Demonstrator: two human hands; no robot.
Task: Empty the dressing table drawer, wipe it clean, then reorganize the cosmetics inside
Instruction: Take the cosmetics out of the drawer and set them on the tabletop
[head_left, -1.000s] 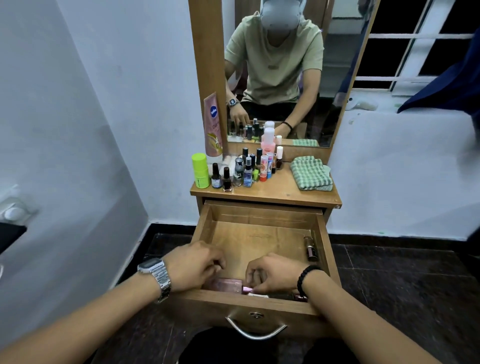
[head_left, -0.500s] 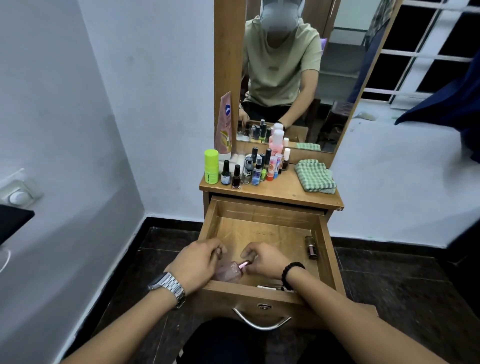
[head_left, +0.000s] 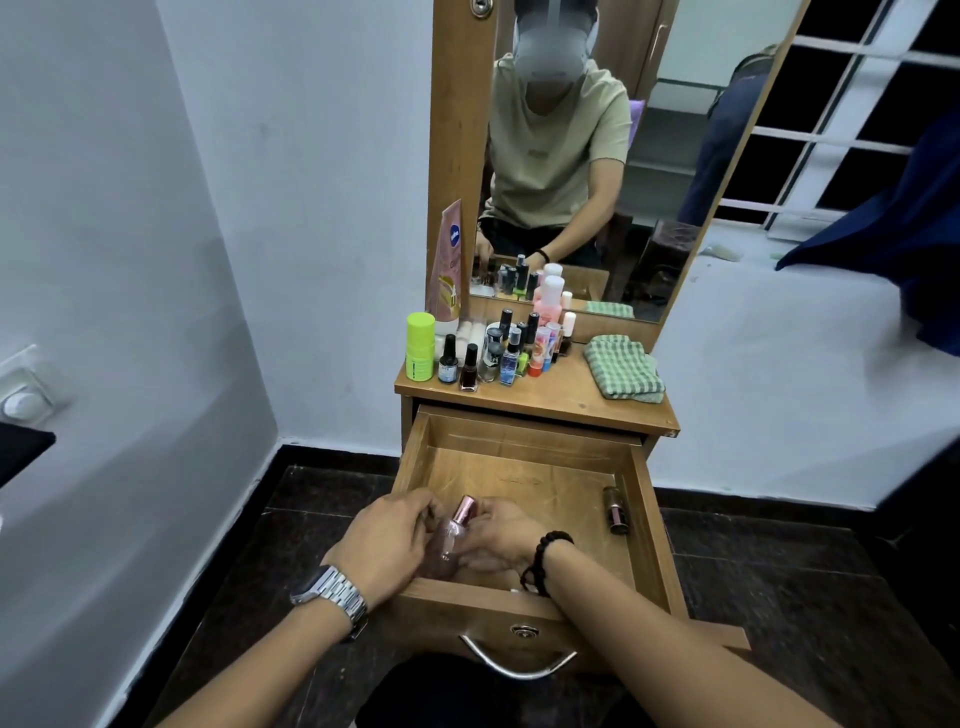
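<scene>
The wooden drawer (head_left: 530, 467) stands pulled out, its floor mostly bare. Over its front left part, my left hand (head_left: 387, 540) and my right hand (head_left: 498, 538) both hold a clear pink bottle with a rose metallic cap (head_left: 454, 530), now upright between them. A small brown tube (head_left: 616, 511) lies against the drawer's right wall. On the dressing table top (head_left: 550, 397), several cosmetics bottles (head_left: 498, 348) stand in a cluster at the left, with a lime green stick (head_left: 420, 347) and a pink tube (head_left: 447, 270) behind. What lies under my hands is hidden.
A folded green checked cloth (head_left: 623, 366) rests on the right of the table top. The mirror (head_left: 597, 156) rises behind. A white wall closes in at the left, dark tiled floor surrounds the table, and the metal drawer handle (head_left: 517, 667) faces me.
The pink bottle lay flat at the drawer's front; both hands have lifted it and turned it upright. The camera view has risen and pulled back.
</scene>
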